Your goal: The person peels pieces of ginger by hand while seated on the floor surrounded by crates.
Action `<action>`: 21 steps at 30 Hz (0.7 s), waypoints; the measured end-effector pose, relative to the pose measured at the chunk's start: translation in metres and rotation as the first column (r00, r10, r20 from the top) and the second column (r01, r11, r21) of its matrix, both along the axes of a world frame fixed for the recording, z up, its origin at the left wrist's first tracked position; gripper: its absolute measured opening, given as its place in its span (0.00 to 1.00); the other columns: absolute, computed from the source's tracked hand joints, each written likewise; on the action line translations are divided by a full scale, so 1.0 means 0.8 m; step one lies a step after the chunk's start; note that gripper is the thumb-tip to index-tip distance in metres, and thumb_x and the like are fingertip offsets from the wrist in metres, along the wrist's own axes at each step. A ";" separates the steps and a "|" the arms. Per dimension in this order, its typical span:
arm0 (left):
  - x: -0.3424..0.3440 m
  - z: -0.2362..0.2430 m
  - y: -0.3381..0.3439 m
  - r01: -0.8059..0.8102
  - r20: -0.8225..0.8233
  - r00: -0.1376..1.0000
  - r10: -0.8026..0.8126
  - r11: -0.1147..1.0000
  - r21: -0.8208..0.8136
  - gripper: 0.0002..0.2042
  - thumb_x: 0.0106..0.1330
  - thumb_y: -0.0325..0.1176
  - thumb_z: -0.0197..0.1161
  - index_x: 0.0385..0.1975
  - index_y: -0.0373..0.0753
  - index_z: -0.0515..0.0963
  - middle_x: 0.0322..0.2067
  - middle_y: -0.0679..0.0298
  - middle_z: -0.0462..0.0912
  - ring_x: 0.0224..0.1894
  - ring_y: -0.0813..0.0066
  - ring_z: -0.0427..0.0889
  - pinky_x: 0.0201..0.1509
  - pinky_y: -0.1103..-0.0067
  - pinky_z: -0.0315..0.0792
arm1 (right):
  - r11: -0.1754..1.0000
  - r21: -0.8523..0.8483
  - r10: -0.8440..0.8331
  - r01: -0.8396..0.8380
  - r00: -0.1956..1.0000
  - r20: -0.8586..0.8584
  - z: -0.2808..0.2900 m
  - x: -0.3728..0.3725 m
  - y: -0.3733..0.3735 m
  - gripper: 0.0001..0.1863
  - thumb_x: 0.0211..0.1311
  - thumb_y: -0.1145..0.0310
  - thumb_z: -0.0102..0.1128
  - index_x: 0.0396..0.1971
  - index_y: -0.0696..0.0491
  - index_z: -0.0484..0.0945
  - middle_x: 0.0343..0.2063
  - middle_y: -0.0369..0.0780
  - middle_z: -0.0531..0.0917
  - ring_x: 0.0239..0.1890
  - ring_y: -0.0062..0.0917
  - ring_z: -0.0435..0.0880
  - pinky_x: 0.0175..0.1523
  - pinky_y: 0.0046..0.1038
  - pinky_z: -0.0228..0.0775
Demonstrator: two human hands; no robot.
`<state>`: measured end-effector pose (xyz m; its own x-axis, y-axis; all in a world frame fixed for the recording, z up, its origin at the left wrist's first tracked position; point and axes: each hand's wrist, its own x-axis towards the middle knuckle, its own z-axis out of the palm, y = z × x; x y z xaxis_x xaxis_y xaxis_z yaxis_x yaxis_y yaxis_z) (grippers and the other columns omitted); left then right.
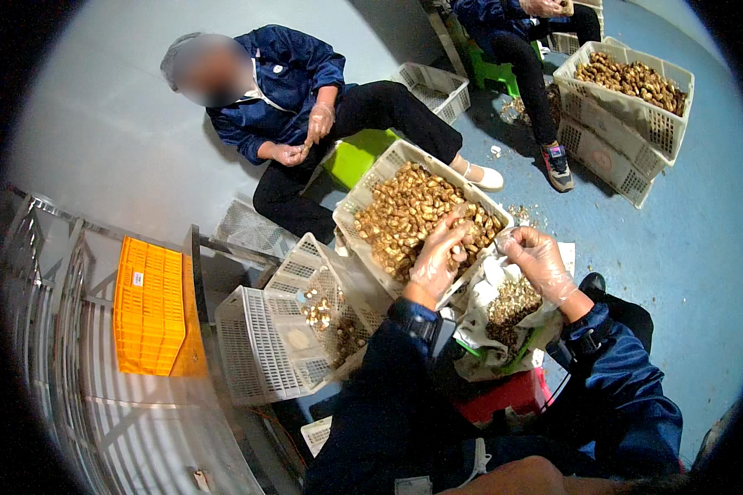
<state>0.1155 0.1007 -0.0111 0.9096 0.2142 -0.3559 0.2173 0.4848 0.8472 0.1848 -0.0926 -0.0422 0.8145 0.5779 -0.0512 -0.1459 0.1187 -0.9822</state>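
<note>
My gloved left hand (439, 257) digs curled into brown nut-like pieces (404, 216) filling the white slatted plastic crate (357, 200). My right hand (538, 260) pinches the rim of a white plastic bag (504, 307) of husks just below it.

You've got a blue-grey floor (702, 239) w/ husk bits scattered. Orange crate (149, 305) sits on a metal rack (99, 412); left of it, grey wall (99, 124).

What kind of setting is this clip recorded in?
Probably a food-sorting workshop. White perforated crates of small brown pieces stand on a painted concrete floor, a gloved co-worker in a blue work jacket sits nearby, and the gloved left hand reaches into a full crate.
</note>
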 end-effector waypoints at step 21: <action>-0.052 -0.008 -0.040 -0.039 0.083 0.996 0.026 0.986 0.165 0.25 0.69 0.33 0.61 0.62 0.29 0.64 0.44 0.61 0.82 0.38 0.82 0.79 0.38 0.87 0.72 | 0.997 0.063 0.043 -0.040 0.998 -0.037 0.007 -0.004 0.003 0.09 0.66 0.70 0.60 0.27 0.54 0.72 0.41 0.37 0.81 0.40 0.16 0.76 0.48 0.23 0.73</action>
<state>0.0735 0.0683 -0.0171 0.9254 0.2943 -0.2389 0.1315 0.3419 0.9305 0.1813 -0.0906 -0.0365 0.7880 0.6141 -0.0449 -0.1893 0.1721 -0.9667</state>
